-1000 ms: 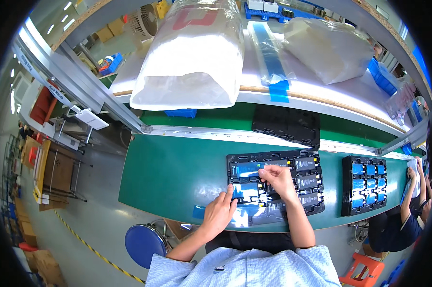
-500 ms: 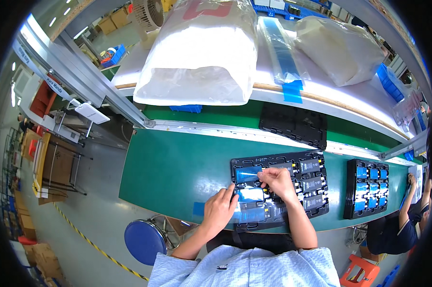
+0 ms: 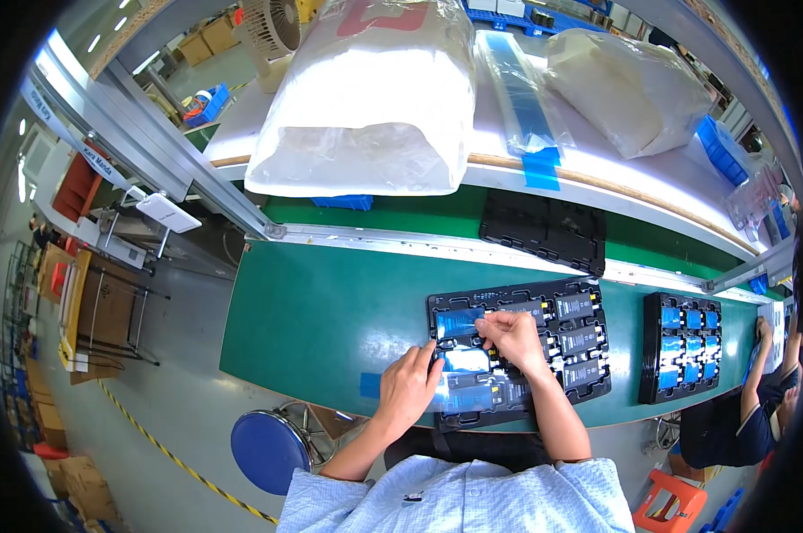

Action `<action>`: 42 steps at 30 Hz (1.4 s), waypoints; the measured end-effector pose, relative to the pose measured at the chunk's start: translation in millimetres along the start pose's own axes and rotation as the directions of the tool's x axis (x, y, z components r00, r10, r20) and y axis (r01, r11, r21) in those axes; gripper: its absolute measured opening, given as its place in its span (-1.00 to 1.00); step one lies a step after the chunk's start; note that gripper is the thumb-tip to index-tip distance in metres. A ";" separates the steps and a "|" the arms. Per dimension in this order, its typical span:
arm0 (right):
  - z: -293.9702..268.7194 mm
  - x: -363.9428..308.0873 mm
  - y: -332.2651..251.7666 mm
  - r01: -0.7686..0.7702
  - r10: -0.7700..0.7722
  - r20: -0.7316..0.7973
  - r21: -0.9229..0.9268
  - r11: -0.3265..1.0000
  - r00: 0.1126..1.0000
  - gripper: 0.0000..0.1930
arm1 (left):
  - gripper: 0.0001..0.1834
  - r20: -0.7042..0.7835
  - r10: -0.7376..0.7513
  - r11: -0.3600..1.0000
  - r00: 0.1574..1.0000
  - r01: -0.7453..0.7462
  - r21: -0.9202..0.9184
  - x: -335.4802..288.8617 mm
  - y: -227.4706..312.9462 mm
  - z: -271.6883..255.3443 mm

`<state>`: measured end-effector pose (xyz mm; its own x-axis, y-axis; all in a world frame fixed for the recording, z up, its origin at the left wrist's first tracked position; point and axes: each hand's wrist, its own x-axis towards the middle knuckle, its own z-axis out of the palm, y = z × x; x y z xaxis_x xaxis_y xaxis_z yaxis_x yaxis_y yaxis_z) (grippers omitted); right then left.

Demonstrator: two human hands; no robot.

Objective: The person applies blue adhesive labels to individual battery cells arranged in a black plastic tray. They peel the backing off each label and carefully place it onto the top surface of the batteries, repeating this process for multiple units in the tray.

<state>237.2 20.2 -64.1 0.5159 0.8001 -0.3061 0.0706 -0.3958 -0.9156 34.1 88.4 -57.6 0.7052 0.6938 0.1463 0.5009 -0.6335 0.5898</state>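
A black molded tray (image 3: 493, 425) holds several flat dark battery packs (image 3: 581, 338) in rows on the green bench. Blue film (image 3: 459, 323) covers the pack in its far left pocket. My right hand (image 3: 512, 338) closes thumb and index finger in a pinch at that film's right edge. At the tray's left rim, my left hand (image 3: 407, 389) lies with fingers extended, the index tip near the far left pocket. Shiny blue film also covers the middle left pack (image 3: 466, 361) and the near left pack (image 3: 469, 399). A blue film end (image 3: 370, 385) shows left of my left hand.
Another black tray (image 3: 652, 355) with blue-covered packs stands to the right, near a co-worker's arm (image 3: 757, 364). An empty black tray (image 3: 543, 231) leans under the shelf. Large plastic bags (image 3: 366, 107) lie on the shelf above. A blue round stool (image 3: 263, 451) stands in front.
Both hands stay in nearly the same places. The bright streak on the far left film has faded; the whole view has shifted very slightly.
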 end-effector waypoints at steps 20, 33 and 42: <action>21.3 -22.8 -25.7 0.186 -0.479 -0.279 -0.674 0.715 0.832 -0.79 | -0.70 0.081 0.056 0.993 0.995 -0.064 0.104 11.9 6.6 -3.0; -53.7 -123.3 -7.2 0.281 -0.213 0.348 -0.159 0.946 0.913 -0.81 | -0.63 0.448 0.332 0.936 0.830 -0.229 -0.269 -17.4 43.8 -41.0; -65.7 -120.5 20.1 0.354 -0.290 0.474 -0.048 0.934 0.831 -0.62 | -0.85 0.388 0.320 0.877 0.864 -0.114 -0.467 -9.0 54.8 -11.5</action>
<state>232.6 -113.8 -28.5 0.0041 0.9937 -0.1121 0.2894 -0.1085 -0.9511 49.5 51.3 -17.4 0.9644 0.2642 0.0067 0.1239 -0.4745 0.8715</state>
